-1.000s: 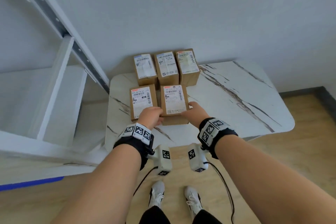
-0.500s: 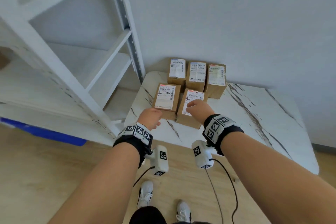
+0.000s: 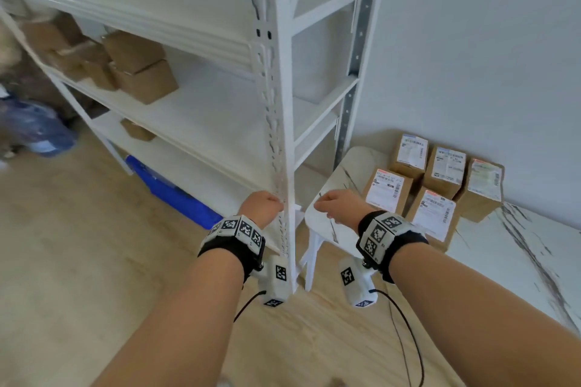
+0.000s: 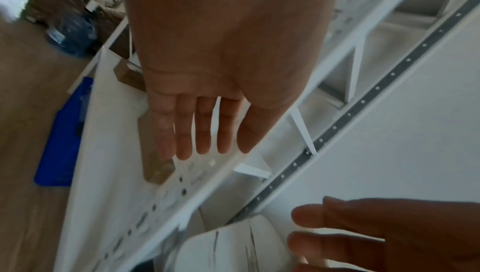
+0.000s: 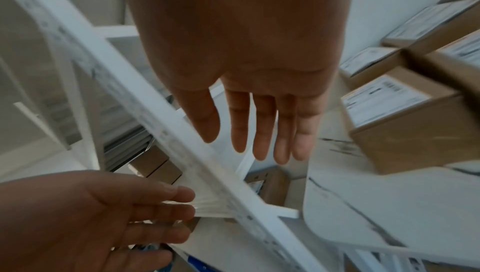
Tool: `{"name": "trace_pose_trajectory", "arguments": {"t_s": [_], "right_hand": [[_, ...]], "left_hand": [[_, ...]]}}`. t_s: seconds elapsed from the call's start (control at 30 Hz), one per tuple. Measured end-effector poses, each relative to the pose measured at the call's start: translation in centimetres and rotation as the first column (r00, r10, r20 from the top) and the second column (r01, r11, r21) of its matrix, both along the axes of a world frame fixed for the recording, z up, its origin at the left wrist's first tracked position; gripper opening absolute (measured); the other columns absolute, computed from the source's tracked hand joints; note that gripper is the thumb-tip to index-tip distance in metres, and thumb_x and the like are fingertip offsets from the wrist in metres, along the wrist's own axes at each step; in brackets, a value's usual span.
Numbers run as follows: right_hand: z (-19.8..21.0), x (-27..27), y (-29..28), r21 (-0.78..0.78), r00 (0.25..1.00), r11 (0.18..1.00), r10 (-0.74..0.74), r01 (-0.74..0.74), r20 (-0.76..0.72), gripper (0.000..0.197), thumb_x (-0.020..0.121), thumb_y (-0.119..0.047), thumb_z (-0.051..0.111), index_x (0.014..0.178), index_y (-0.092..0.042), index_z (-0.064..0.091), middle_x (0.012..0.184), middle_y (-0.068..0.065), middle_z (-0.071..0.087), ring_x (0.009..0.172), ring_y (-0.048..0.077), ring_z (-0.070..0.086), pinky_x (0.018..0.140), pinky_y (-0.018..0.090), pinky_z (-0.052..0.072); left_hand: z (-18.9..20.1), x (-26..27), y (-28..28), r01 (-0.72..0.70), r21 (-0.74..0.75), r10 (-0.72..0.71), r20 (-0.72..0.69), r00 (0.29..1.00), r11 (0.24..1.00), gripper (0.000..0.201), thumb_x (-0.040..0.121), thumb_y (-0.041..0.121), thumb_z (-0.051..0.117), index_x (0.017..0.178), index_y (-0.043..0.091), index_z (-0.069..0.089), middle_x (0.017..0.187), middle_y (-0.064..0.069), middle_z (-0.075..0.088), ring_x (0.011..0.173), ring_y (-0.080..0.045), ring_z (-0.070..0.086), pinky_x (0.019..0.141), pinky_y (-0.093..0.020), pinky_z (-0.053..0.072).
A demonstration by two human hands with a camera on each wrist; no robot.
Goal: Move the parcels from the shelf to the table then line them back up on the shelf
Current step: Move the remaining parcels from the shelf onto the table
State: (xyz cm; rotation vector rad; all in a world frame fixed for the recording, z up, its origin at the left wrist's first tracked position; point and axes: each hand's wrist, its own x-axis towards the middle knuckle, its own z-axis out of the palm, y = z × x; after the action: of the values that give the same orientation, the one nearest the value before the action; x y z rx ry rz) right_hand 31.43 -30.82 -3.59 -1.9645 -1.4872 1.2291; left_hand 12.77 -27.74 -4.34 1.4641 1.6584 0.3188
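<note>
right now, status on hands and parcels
Left hand and right hand open, empty. Five parcels on table. Shelf post between hands.

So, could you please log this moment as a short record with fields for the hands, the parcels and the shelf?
left hand: empty, fingers straight, beside the shelf upright
right hand: empty, fingers straight, over the table's corner
parcels on table: five, labels up, three behind and two in front
table: white marble-look, right of the shelf
parcels on shelf: several brown boxes at the left, blurred
</note>
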Motion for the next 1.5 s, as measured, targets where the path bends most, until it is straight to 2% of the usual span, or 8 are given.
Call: {"name": "trace_pose_trajectory", "arguments": {"t_s": [0.2, 0.6, 0.7, 0.83, 1.1, 1.2, 1.33, 1.5], "right_hand": [[0.3, -10.9, 3.2, 0.000, 0.999, 0.999, 0.039, -0.039, -0.007, 0.015, 0.091, -0.030, 0.062, 0.094, -0.015, 0.064, 0.096, 0.001, 0.062, 0.094, 0.020, 0.059, 0.093, 0.036, 0.050], [2.3, -32.7, 9.5, 0.159, 0.994, 0.983, 0.099, -0.089, -0.051, 0.020, 0.089, -0.023, 0.066, 0.106, -0.013, 0.063, 0.094, -0.002, 0.059, 0.090, 0.016, 0.055, 0.081, 0.027, 0.043], [2.8, -35.7, 11.6, 0.163, 0.992, 0.980, 0.122, -0.114, -0.040, 0.032, 0.090, -0.025, 0.064, 0.119, -0.013, 0.060, 0.108, 0.001, 0.059, 0.095, 0.015, 0.055, 0.083, 0.027, 0.042], [2.9, -38.8, 15.7, 0.177, 0.991, 0.977, 0.129, -0.122, -0.029, 0.038, 0.090, -0.025, 0.063, 0.126, -0.013, 0.055, 0.122, 0.003, 0.057, 0.110, 0.020, 0.055, 0.092, 0.029, 0.041], [3.2, -44.3, 28.9, 0.200, 0.992, 0.976, 0.102, -0.085, -0.076, 0.044, 0.087, -0.027, 0.065, 0.128, -0.013, 0.054, 0.113, 0.004, 0.059, 0.106, 0.024, 0.059, 0.094, 0.036, 0.047], [4.1, -46.2, 34.0, 0.208, 0.993, 0.975, 0.093, -0.075, -0.077, 0.044, 0.090, -0.028, 0.061, 0.131, -0.014, 0.050, 0.119, 0.005, 0.056, 0.107, 0.022, 0.056, 0.086, 0.027, 0.040], [5.0, -48.8, 39.8, 0.244, 0.993, 0.968, 0.073, -0.048, -0.092, 0.049, 0.092, -0.033, 0.057, 0.135, -0.013, 0.046, 0.124, 0.009, 0.058, 0.112, 0.026, 0.057, 0.091, 0.032, 0.043], [5.8, -50.6, 43.8, 0.259, 0.995, 0.966, 0.013, 0.013, -0.100, 0.051, 0.095, -0.037, 0.053, 0.139, -0.012, 0.043, 0.125, 0.008, 0.056, 0.103, 0.021, 0.053, 0.082, 0.028, 0.038]], "left_hand": [[1.7, -12.2, 1.6, -0.086, 0.052, 0.086, 0.002, 0.996, 0.995, 0.031, 0.091, 0.019, 0.062, 0.117, 0.003, 0.065, 0.115, -0.016, 0.066, 0.109, -0.034, 0.060, 0.096, -0.038, 0.046], [3.2, -32.8, 5.3, -0.144, 0.128, 0.151, -0.041, 0.988, 0.981, 0.014, 0.090, 0.023, 0.059, 0.081, 0.013, 0.059, 0.077, -0.003, 0.052, 0.066, -0.015, 0.045, 0.062, -0.025, 0.036], [3.5, -35.8, 7.0, -0.197, 0.142, 0.204, -0.030, 0.979, 0.970, 0.009, 0.090, 0.023, 0.060, 0.083, 0.018, 0.060, 0.088, -0.003, 0.055, 0.080, -0.020, 0.050, 0.075, -0.028, 0.039], [3.5, -38.9, 10.0, -0.241, 0.117, 0.246, -0.027, 0.969, 0.963, 0.038, 0.091, 0.028, 0.060, 0.125, 0.011, 0.060, 0.116, -0.004, 0.063, 0.105, -0.020, 0.059, 0.086, -0.028, 0.043], [4.9, -43.2, 21.8, -0.302, 0.168, 0.302, 0.029, 0.953, 0.938, 0.040, 0.092, 0.028, 0.059, 0.129, 0.012, 0.057, 0.125, -0.004, 0.061, 0.116, -0.021, 0.056, 0.098, -0.031, 0.044], [5.6, -44.8, 26.7, -0.316, 0.169, 0.315, 0.034, 0.949, 0.934, 0.039, 0.093, 0.029, 0.058, 0.128, 0.011, 0.058, 0.123, -0.007, 0.062, 0.115, -0.025, 0.058, 0.102, -0.039, 0.045], [5.9, -46.9, 32.3, -0.373, 0.185, 0.355, 0.124, 0.927, 0.909, 0.018, 0.095, 0.027, 0.054, 0.101, 0.013, 0.064, 0.105, -0.012, 0.064, 0.100, -0.027, 0.059, 0.098, -0.044, 0.049], [6.2, -48.3, 37.6, -0.405, 0.145, 0.367, 0.233, 0.901, 0.903, 0.024, 0.095, 0.025, 0.050, 0.110, 0.011, 0.062, 0.108, -0.017, 0.062, 0.105, -0.032, 0.059, 0.098, -0.041, 0.047]]}}
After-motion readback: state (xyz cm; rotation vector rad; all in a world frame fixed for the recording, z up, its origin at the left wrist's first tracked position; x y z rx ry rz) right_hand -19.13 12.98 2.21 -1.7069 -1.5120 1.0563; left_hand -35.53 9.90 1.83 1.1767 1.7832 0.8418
